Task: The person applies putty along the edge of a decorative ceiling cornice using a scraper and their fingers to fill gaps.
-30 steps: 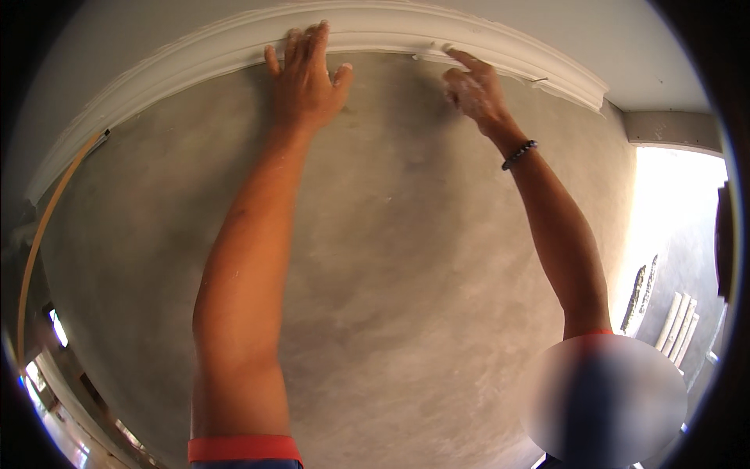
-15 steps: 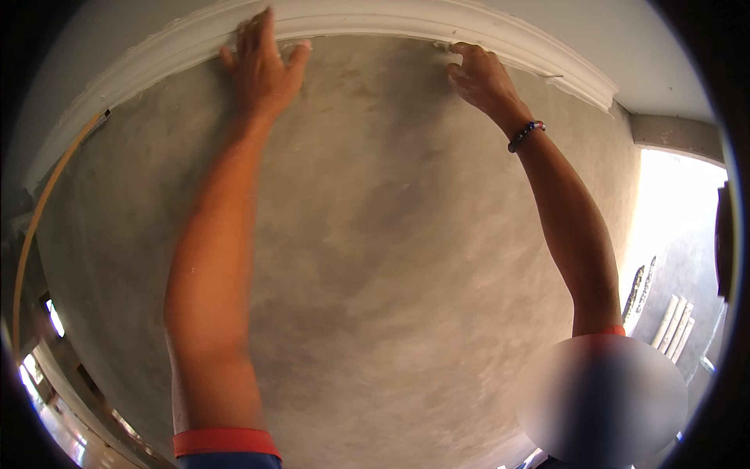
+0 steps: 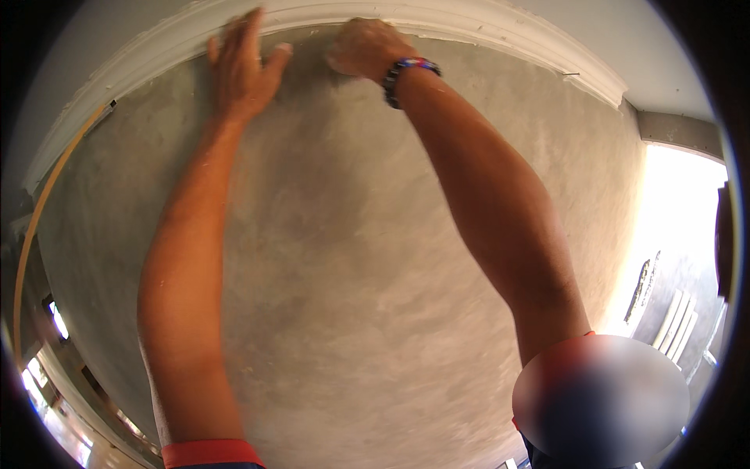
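Head view: the white cornice moulding (image 3: 484,27) runs along the top of the plastered wall (image 3: 375,258), just under the ceiling (image 3: 625,55). We see the left hand (image 3: 244,74) with fingers extended and thumb spread wide, fingertips over the moulding and apparently against it, nothing in its grip. Our right hand (image 3: 369,48) is curled at the moulding's lower edge, blurred; we cannot tell whether it pinches anything.

Progress, as judged: the moulding is already up along the visible length. A thin nail-like piece (image 3: 573,74) still projects at its lower edge on the right, and the upper edge looks ragged to the left. We cannot tell whether the seam behind the right hand is finished.

Surroundings: we note a beaded bracelet (image 3: 394,82) on the right wrist, an orange-brown strip (image 3: 48,195) at far left, and white pipes (image 3: 676,320) at far right. Obstructions: the right hand covers part of the lower seam; a blurred oval hides the right sleeve.
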Tool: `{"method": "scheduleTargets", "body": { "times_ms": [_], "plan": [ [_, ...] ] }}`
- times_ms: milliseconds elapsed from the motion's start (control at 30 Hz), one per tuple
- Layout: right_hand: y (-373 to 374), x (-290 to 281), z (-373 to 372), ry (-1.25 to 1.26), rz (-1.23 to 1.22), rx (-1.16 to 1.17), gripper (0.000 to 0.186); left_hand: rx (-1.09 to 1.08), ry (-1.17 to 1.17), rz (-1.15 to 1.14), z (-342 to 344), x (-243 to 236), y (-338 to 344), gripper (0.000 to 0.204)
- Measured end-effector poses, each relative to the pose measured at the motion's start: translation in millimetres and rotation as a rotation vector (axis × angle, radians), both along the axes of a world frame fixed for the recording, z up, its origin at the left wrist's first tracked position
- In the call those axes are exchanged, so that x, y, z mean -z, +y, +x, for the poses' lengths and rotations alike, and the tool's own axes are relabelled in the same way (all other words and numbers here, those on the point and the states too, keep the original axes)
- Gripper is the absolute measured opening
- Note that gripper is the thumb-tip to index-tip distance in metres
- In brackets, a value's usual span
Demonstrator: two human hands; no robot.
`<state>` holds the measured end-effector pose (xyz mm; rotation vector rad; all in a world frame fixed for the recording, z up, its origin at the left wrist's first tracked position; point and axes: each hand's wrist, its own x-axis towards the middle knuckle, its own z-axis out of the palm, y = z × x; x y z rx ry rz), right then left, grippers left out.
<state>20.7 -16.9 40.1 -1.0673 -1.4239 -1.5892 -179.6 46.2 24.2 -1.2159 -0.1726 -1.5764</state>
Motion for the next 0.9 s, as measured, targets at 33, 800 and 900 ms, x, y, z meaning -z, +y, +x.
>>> {"method": "scheduleTargets", "body": {
  "times_ms": [33,800,900],
  "plan": [
    [-3.4,8.4,-29.1,-0.017,-0.013,0.036,0.029,0.002,-0.090,-0.023,-22.1,5.0,10.6,0.065],
    [-23.3,19.6,75.7,-0.317,0.164,-0.297,0.035,0.557,-0.312,-0.376,-32.1,16.5,-22.1,0.064],
    [-34.7,23.2,130.0,-0.061,0.007,-0.272,0.021,0.545,-0.278,-0.320,-34.5,11.1,-13.1,0.067]
  ]
}}
